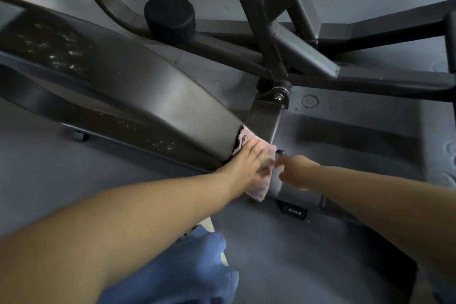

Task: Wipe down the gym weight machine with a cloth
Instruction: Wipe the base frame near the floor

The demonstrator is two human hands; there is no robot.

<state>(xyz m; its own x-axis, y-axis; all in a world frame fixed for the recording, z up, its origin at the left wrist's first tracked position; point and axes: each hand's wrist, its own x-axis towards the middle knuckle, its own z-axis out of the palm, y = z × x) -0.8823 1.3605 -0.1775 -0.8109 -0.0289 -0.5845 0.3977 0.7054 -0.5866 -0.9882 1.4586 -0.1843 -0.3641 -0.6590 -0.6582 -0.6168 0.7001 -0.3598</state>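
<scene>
A pale pink checked cloth (259,155) lies on the low end of the dark grey metal machine arm (138,86), just below centre. The left hand (246,163) presses it, fingers straight and slightly apart. At three o'clock, the right hand (294,171) is blurred; its fingers cannot be told.

The left hand (249,163) covers the middle of the cloth (259,187); only the cloth's upper corner and lower edge show. The right hand (293,171) is motion-blurred, so its finger position cannot be determined. The machine frame (148,96) is cut off at the left, top and right edges. The pale marks on the frame are too blurred to identify. Both arms leave the picture at the bottom.
</scene>
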